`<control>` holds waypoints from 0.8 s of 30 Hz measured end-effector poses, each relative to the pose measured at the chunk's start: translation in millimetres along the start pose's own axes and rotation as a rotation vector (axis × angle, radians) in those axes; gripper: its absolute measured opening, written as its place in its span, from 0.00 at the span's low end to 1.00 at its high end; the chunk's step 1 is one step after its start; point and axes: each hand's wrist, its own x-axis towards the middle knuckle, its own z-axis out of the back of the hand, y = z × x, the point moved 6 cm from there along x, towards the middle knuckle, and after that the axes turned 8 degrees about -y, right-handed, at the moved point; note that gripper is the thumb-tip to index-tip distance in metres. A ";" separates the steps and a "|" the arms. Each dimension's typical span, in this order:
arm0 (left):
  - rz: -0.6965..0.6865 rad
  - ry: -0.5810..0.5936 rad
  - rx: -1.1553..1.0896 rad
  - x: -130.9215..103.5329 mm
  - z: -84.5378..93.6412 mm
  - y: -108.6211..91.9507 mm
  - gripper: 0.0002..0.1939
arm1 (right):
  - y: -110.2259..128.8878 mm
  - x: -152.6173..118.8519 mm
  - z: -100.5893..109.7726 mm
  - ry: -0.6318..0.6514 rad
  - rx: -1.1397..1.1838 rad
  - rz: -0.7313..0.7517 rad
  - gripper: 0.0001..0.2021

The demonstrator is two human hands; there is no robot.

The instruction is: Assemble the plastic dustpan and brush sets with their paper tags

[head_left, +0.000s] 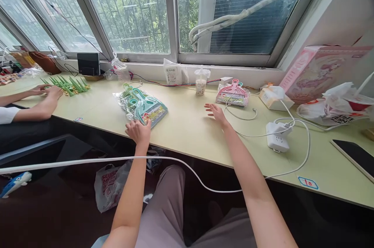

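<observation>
A stack of mini dustpan and brush sets [150,105], green and teal in clear plastic wrap, lies left of centre on the desk. My left hand [138,131] is at the stack's near edge, its fingers curled and its thumb against the packaging. My right hand [215,114] hovers over or rests on the desk right of centre, fingers spread and holding nothing. Just beyond it lies a pink wrapped dustpan and brush set [233,94], with a teal handle showing behind the pink one.
A white cable [187,168] crosses in front of me to a power strip [277,137]. A drink cup [201,82], tissue pack [275,96], pink box [324,70] and phone [355,156] are on the desk. At left, another person's hands [52,92] touch green stick-like items [71,85].
</observation>
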 end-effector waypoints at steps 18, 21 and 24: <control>-0.925 0.314 0.111 39.0 -110.4 -51.1 0.29 | -11.7 3.5 2.8 0.003 -0.304 0.103 0.14; -0.963 0.313 0.077 63.5 -130.2 -51.3 0.28 | -15.6 8.7 5.7 -0.037 -0.379 0.173 0.13; -0.965 0.307 0.030 81.8 -147.2 -55.9 0.27 | -15.3 16.7 11.8 -0.146 -0.573 0.296 0.15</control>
